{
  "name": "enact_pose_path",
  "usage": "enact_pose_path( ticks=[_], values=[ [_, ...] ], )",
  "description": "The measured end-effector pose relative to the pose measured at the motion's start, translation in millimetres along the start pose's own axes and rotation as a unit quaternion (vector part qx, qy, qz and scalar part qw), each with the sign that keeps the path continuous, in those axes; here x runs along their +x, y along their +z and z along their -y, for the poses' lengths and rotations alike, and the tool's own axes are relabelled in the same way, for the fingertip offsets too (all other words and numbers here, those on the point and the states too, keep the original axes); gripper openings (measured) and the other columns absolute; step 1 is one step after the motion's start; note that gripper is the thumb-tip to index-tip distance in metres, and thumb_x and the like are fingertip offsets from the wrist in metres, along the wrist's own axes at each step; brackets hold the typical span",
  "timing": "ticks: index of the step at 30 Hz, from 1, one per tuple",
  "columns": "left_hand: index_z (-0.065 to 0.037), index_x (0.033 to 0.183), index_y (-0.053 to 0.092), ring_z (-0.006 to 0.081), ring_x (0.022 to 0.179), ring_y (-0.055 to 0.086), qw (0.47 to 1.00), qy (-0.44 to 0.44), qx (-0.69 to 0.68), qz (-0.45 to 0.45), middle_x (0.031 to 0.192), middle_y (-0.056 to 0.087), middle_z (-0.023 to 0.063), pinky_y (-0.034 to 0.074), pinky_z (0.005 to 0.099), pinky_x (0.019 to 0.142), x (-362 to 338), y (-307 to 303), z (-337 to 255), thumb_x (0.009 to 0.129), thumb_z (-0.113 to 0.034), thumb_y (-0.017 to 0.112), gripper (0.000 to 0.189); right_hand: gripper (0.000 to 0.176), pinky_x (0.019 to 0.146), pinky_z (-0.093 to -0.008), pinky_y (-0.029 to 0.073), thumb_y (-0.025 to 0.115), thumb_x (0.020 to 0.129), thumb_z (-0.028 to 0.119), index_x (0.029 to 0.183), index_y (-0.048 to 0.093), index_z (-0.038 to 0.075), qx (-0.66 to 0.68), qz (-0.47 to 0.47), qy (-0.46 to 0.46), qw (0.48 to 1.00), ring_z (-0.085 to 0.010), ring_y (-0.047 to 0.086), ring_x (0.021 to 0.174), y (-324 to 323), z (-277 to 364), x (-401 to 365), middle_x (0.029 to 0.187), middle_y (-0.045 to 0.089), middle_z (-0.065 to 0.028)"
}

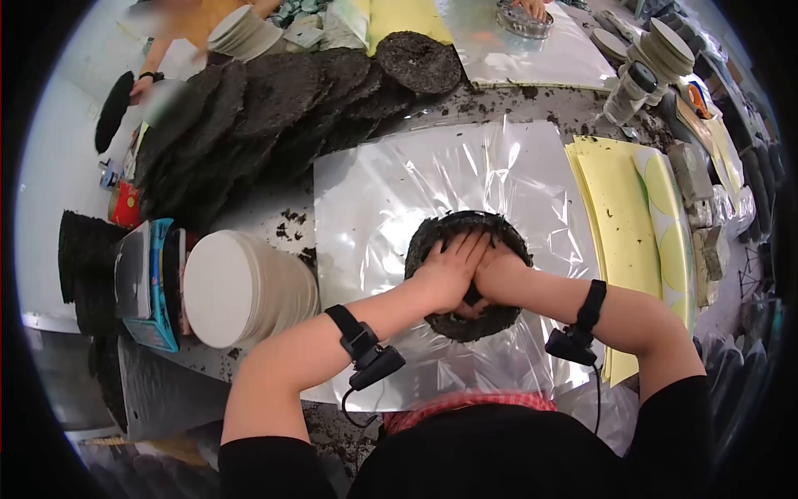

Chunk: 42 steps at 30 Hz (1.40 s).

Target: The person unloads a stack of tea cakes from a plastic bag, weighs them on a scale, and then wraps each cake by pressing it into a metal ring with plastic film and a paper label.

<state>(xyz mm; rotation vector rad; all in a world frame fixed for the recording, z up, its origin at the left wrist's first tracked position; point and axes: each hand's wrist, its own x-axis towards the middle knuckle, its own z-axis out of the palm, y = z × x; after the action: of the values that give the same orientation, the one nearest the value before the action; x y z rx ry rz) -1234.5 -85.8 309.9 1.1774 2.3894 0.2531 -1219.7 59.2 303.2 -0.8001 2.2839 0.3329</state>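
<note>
A dark round cake of pressed, dried leafy flakes (475, 331) lies on shiny clear plastic film (374, 208) in front of me. Its exact kind is not plain from here. My left hand (451, 268) rests flat on the middle of the cake, fingers stretched toward its far rim. Close against it, my right hand (501, 276) also presses down on the cake, its fingers partly hidden. A thumb shows near the lower part of the cake. Both forearms wear black straps with small devices.
Many similar dark cakes (274, 91) lean in overlapping rows at the back left. A stack of white round discs (220, 287) stands left of the film. Yellow sheets (611, 216) lie to the right. A clear jar (629, 93) stands behind them. Other people's hands (532, 8) work across the table.
</note>
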Motion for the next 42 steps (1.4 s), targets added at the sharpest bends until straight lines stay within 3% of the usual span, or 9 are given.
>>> enact_pose_path(
  ticks=[5, 8, 11, 18, 23, 27, 30, 35, 42],
  values=[
    [-0.002, 0.134, 0.047, 0.0308, 0.124, 0.047, 0.982, 0.104, -0.150, -0.047, 0.130, 0.055, 0.0154, 0.038, 0.0412, 0.103, -38, -35, 2, 0.077, -0.023, 0.072, 0.066, 0.122, 0.113, -0.0546, 0.022, 0.083, 0.057, 0.051, 0.149, 0.020, 0.001, 0.115, -0.217, -0.052, 0.968, -0.0318, 0.024, 0.142, 9, -4, -10, 0.157, 0.016, -0.0163],
    [-0.011, 0.109, 0.067, 0.0279, 0.107, 0.059, 0.984, 0.166, 0.030, -0.057, 0.117, 0.063, 0.0076, 0.047, 0.0402, 0.088, -98, -66, 17, 0.071, -0.016, 0.073, 0.039, 0.127, 0.109, -0.0559, 0.030, 0.087, 0.050, 0.048, 0.149, 0.020, 0.003, 0.094, -0.256, -0.060, 0.960, -0.0311, 0.022, 0.143, 14, -3, -8, 0.154, 0.020, -0.0163],
    [-0.012, 0.095, 0.073, 0.0266, 0.098, 0.062, 0.969, 0.227, 0.047, -0.078, 0.103, 0.067, 0.0050, 0.050, 0.0379, 0.080, -72, -45, 36, 0.069, -0.013, 0.071, 0.026, 0.126, 0.108, -0.0559, 0.032, 0.088, 0.049, 0.046, 0.148, 0.022, 0.003, 0.104, -0.265, -0.076, 0.956, -0.0313, 0.026, 0.141, 9, -4, -10, 0.151, 0.027, -0.0166],
    [-0.006, 0.066, 0.068, 0.0292, 0.084, 0.063, 0.976, 0.090, 0.172, 0.102, 0.083, 0.066, 0.0095, 0.051, 0.0406, 0.070, -18, -15, 19, 0.069, -0.009, 0.061, 0.008, 0.124, 0.100, -0.0530, 0.041, 0.089, 0.043, 0.044, 0.146, 0.029, 0.009, 0.086, -0.314, -0.079, 0.942, -0.0287, 0.039, 0.133, -3, -2, -23, 0.148, 0.036, -0.0093],
    [-0.008, 0.103, 0.069, 0.0315, 0.100, 0.061, 0.986, 0.166, 0.021, 0.020, 0.107, 0.065, 0.0137, 0.049, 0.0401, 0.086, -47, -28, 25, 0.077, -0.006, 0.064, 0.027, 0.127, 0.103, -0.0515, 0.040, 0.089, 0.044, 0.045, 0.150, 0.024, 0.015, 0.097, -0.259, -0.082, 0.958, -0.0285, 0.030, 0.140, 7, -5, -9, 0.157, 0.021, -0.0056],
    [0.000, 0.128, 0.050, 0.0377, 0.110, 0.056, 0.904, -0.062, -0.013, -0.423, 0.128, 0.052, 0.0239, 0.045, 0.0433, 0.093, -59, -45, 9, 0.083, -0.002, 0.055, 0.046, 0.122, 0.103, -0.0474, 0.040, 0.088, 0.044, 0.046, 0.146, 0.031, 0.012, 0.093, -0.294, -0.082, 0.948, -0.0272, 0.035, 0.136, 10, -3, -12, 0.153, 0.029, -0.0061],
    [0.003, 0.138, 0.038, 0.0397, 0.127, 0.044, 0.908, -0.144, -0.187, -0.346, 0.141, 0.041, 0.0251, 0.038, 0.0423, 0.106, -38, -5, 11, 0.083, 0.001, 0.055, 0.058, 0.112, 0.097, -0.0413, 0.043, 0.087, 0.045, 0.046, 0.139, 0.040, 0.009, 0.066, -0.329, -0.079, 0.939, -0.0243, 0.042, 0.129, -1, -3, -20, 0.141, 0.041, -0.0053],
    [-0.001, 0.144, 0.033, 0.0390, 0.132, 0.040, 0.929, -0.044, -0.182, -0.320, 0.144, 0.038, 0.0242, 0.034, 0.0432, 0.109, -47, 3, 25, 0.086, 0.007, 0.043, 0.059, 0.095, 0.086, -0.0361, 0.043, 0.086, 0.044, 0.045, 0.125, 0.051, 0.009, 0.025, -0.407, -0.085, 0.909, -0.0206, 0.047, 0.118, -13, -1, -29, 0.118, 0.051, -0.0030],
    [-0.002, 0.145, 0.032, 0.0368, 0.142, 0.020, 0.950, -0.059, -0.056, -0.303, 0.151, 0.028, 0.0212, 0.022, 0.0499, 0.115, -41, 9, 15, 0.083, 0.003, 0.043, 0.063, 0.087, 0.092, -0.0413, 0.043, 0.086, 0.047, 0.040, 0.120, 0.053, 0.009, 0.029, -0.473, -0.131, 0.871, -0.0256, 0.043, 0.125, -10, -2, -29, 0.125, 0.048, -0.0080]
  ],
)
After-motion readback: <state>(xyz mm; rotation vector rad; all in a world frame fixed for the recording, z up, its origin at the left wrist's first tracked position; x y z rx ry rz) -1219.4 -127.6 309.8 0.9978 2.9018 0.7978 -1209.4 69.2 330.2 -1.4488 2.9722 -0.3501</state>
